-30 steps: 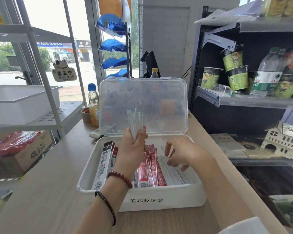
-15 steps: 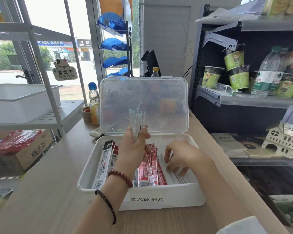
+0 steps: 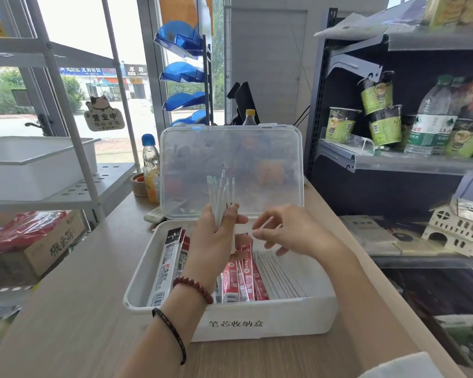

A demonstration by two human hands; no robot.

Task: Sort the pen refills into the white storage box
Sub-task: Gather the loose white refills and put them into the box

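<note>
While left hand point(image 3: 213, 241) is clamping upright pen refills point(image 3: 220, 192), lower ends hidden, right hand point(image 3: 292, 236) hovering above white storage box point(image 3: 284, 320), fingers curled, pinch unclear.

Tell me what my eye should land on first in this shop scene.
The left hand grips a bunch of loose pen refills upright over the open white storage box on the wooden counter, its clear lid standing up behind. Inside lie red refill packets beside a neat row of white refills, with the right hand just above.

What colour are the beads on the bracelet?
The bead bracelet is dark red; the head view shows it.
</note>
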